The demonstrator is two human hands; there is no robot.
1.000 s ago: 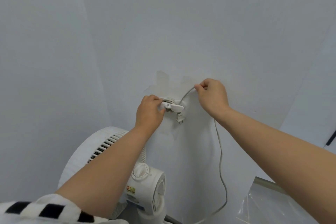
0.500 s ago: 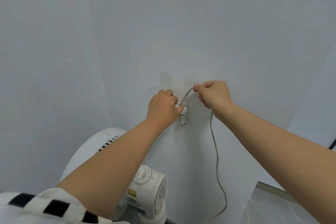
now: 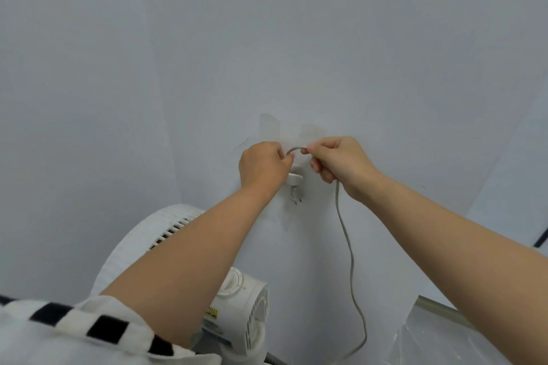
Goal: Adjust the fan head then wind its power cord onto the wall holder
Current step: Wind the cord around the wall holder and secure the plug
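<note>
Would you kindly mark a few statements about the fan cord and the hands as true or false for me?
1. The right hand pinches the grey cord. True.
2. The plug is pushed into a socket. False: it hangs free just below the white wall holder.
3. The cord hangs slack from the right hand down past the fan. True.
4. The left hand rests on the fan. False: it is up at the wall holder, with the cord arching from it to the right hand.
</note>
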